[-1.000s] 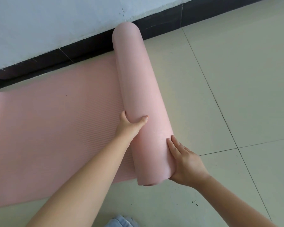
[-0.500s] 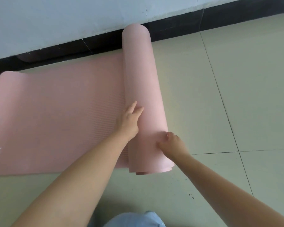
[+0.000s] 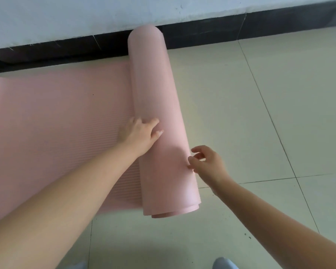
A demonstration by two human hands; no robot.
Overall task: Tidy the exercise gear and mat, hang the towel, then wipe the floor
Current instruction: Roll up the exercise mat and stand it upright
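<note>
Pink mat (image 3: 62, 121) is half rolled on the tile floor (image 3: 260, 113), roll (image 3: 159, 113) pointing at the wall. Left hand (image 3: 139, 133) rests on the roll with straight fingers, right hand (image 3: 207, 162) is loose at the roll's right edge, gripping nothing

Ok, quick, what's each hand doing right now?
Left hand: open, straight fingers pressing on the rolled part of the pink foam exercise mat.
Right hand: open, fingers loosely curled, fingertips at the roll's side, gripping nothing.
</note>
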